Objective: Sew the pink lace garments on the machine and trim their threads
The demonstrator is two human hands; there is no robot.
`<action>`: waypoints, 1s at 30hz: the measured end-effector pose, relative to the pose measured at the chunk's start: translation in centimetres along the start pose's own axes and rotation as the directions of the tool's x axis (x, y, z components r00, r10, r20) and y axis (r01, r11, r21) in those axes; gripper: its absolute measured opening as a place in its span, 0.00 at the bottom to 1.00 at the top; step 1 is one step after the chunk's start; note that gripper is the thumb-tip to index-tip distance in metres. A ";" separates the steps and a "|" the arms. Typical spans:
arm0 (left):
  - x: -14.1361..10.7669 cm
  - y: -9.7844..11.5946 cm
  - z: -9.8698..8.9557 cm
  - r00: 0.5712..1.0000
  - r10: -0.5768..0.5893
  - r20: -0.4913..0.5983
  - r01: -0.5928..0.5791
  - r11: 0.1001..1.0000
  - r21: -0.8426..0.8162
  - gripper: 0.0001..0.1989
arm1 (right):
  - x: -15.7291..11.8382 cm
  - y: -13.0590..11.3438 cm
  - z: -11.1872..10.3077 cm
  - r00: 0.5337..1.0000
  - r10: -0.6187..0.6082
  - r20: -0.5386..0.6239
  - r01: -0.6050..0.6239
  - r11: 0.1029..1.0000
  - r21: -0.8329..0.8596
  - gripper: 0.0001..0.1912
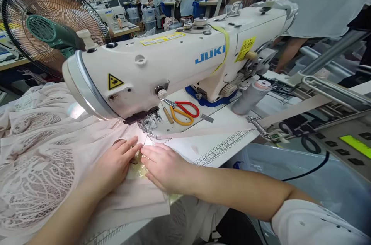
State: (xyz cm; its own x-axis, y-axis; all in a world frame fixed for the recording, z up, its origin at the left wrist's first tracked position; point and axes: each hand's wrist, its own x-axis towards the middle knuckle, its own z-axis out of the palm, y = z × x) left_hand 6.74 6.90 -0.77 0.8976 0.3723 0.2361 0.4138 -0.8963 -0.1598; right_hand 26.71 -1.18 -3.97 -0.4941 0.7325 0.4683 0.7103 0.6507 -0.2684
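Note:
Pale pink fabric with lace parts covers the left of the sewing table and runs under the head of a white sewing machine. My left hand lies flat on the fabric in front of the needle area, fingers stretched out. Beside it, my right hand rests with its fingers extended toward the left fingertips, at the fabric's edge. Neither hand grasps anything visible. A light strip passes from the right into the metal guide near the needle. The needle itself is hidden behind the machine head.
Scissors with red and orange handles lie behind the hands, near a grey thread cone. A fan stands at the back left. A control panel juts in at the right. People are at the back.

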 end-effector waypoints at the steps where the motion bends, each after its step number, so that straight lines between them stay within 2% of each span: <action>1: 0.0 -0.1 0.0 1.000 -0.001 0.012 0.001 1.000 -0.008 0.21 | 0.0 0.0 0.0 1.000 -0.002 0.003 0.002 1.000 0.005 0.17; 10: 0.2 -0.7 0.0 0.997 -0.036 0.071 0.039 0.998 -0.052 0.24 | -0.6 0.1 -0.4 0.999 -0.018 0.031 0.016 0.998 0.054 0.17; 16: 0.3 -2.1 0.4 0.992 -0.073 0.099 0.077 0.996 -0.036 0.23 | -0.8 0.2 -0.1 1.000 -0.025 0.006 0.024 0.999 0.044 0.16; 22: 0.4 -3.1 1.1 0.978 -0.155 0.142 0.161 0.987 -0.027 0.23 | -0.6 0.0 -0.5 0.990 -0.060 -0.129 0.071 0.994 0.084 0.12; 24: 0.6 -3.2 1.2 0.969 -0.191 0.155 0.197 0.980 -0.027 0.23 | -0.6 -0.5 -0.8 0.985 -0.098 -0.142 0.115 0.987 0.115 0.11; 26: 0.7 -3.1 1.2 0.959 -0.225 0.171 0.230 0.973 -0.012 0.23 | -0.9 -1.1 -1.0 0.987 -0.147 -0.060 0.154 0.979 0.130 0.10; 30: 1.1 -2.5 0.8 0.938 -0.287 0.193 0.276 0.957 0.084 0.22 | -1.7 -2.3 -1.0 0.971 -0.161 0.177 0.149 0.986 0.078 0.25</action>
State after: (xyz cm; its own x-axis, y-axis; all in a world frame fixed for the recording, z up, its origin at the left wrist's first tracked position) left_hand 6.78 9.77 -0.87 0.7526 0.6533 0.0824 0.6567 -0.7352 -0.1683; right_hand 26.40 -4.09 -3.30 -0.6826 0.6420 0.3490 0.5876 0.7662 -0.2602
